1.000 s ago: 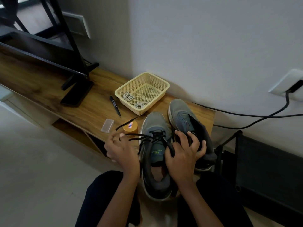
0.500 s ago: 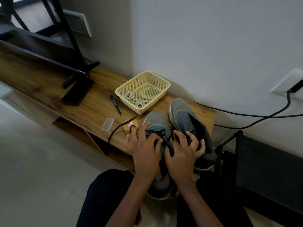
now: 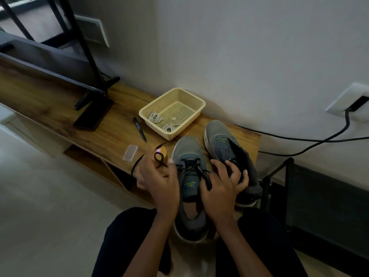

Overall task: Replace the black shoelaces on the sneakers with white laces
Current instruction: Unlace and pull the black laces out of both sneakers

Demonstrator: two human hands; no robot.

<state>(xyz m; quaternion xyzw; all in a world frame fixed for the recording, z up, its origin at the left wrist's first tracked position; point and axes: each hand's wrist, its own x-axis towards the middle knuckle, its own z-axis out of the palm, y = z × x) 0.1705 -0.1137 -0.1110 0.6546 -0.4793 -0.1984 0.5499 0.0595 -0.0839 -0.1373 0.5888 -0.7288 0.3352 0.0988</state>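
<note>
Your left hand (image 3: 157, 176) is curled, pinching a loop of the thin black shoelace (image 3: 192, 167), which runs from your fingers back across the eyelets of the laced grey sneaker (image 3: 187, 148). That shoe sits toe toward the wall, heel hanging off the edge of the long wooden bench (image 3: 60, 108) toward your knees. Your right hand (image 3: 223, 184) has fingers bent over the dark collar of the second grey sneaker (image 3: 217, 134), gripping it; a lace end lies by the thumb, can't tell if it's pinched. The two sneakers are side by side, touching or nearly so. The coiled white laces (image 3: 155, 117) lie in the pale yellow perforated plastic basket (image 3: 201, 101), just behind the toes, by the wall. A black marker pen (image 3: 139, 128) lies left of the basket, with a small clear plastic box (image 3: 130, 153) and a round orange container (image 3: 163, 151) near your left hand. A black cable (image 3: 299, 139) runs to the white wall socket (image 3: 351, 100).
</note>
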